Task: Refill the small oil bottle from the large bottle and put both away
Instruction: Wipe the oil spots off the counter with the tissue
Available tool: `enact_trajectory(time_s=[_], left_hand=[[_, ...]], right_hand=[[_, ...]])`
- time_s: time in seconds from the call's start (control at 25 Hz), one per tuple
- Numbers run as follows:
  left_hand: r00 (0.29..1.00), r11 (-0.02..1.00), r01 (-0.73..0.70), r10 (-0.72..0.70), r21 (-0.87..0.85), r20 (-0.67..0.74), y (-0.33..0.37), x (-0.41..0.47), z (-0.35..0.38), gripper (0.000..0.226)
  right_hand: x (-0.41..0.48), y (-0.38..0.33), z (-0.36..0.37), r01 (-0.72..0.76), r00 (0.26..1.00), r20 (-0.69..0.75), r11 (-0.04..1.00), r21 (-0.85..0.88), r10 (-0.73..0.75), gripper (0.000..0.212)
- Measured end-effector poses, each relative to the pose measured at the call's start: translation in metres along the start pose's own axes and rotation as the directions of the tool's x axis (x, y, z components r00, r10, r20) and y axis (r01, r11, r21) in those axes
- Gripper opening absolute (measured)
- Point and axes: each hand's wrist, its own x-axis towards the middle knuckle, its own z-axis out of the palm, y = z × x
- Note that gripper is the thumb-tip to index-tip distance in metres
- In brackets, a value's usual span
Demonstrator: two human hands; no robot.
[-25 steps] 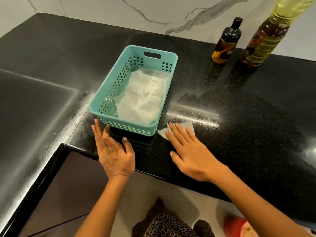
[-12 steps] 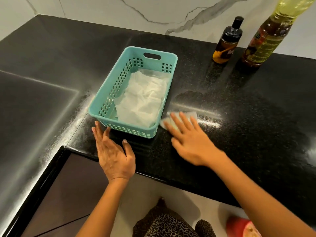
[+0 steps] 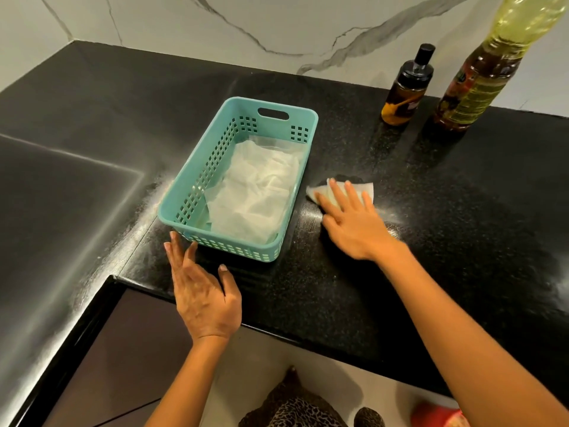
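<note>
The small amber oil bottle with a black pump cap (image 3: 403,94) stood upright at the back of the glossy black speckled stone countertop (image 3: 462,241), close to the white marble-veined wall (image 3: 277,23). Just beside it, on its right, stood the large clear plastic bottle of yellow oil with a printed label (image 3: 480,75), also upright; its top ran out of view. Whether the two bottles touched could not be told. Neither hand was on either bottle.

In front of them, nearer the person, the right hand (image 3: 354,223) lay flat with fingers spread, pressing a folded white paper tissue (image 3: 363,188) against the countertop; the tissue's far edge showed beyond the fingertips. It was pressed under the palm rather than pinched between fingers.

Just left of the tissue sat a turquoise perforated plastic basket with a handle slot (image 3: 277,114), lined with crumpled white paper (image 3: 255,192).

The left hand (image 3: 203,291) rested open on the counter edge, fingers apart and holding nothing, its fingertips near the basket's near left corner.

Below the counter edge, a leopard-print fabric (image 3: 298,408) and a red object (image 3: 437,416) showed at the bottom of the view.
</note>
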Motion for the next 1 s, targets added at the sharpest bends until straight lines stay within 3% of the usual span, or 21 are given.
enact_trajectory(time_s=[0.12,0.36,0.44,0.64,0.76,1.0], left_hand=[[1.000,1.000,0.008,-0.008,0.004,0.005,0.000,0.000,0.000,0.060],[1.000,1.000,0.009,-0.009,0.003,-0.002,0.002,0.000,-0.002,0.060],[1.000,1.000,0.015,-0.015,0.000,-0.008,0.004,0.000,-0.002,0.061],[1.000,1.000,0.017,-0.017,-0.001,-0.015,0.007,0.000,-0.003,0.064],[1.000,1.000,0.014,-0.014,-0.007,-0.012,0.007,0.000,-0.003,0.062],[0.999,0.999,0.039,-0.039,-0.010,-0.020,0.011,0.000,-0.004,0.065]], right_hand=[[-0.051,-0.010,0.014,0.157,0.987,-0.021,0.988,-0.008,-0.157,0.069],[0.048,0.050,-0.024,-0.149,0.988,0.040,0.989,0.020,0.148,0.052],[0.072,0.045,-0.030,-0.166,0.985,0.054,0.986,0.020,0.164,0.052],[0.013,-0.002,-0.002,0.042,0.999,-0.002,0.999,0.005,-0.042,0.054],[-0.028,-0.010,0.008,0.146,0.989,0.003,0.989,-0.030,-0.146,0.065],[0.061,0.020,-0.024,-0.094,0.995,0.037,0.995,0.037,0.093,0.051]])
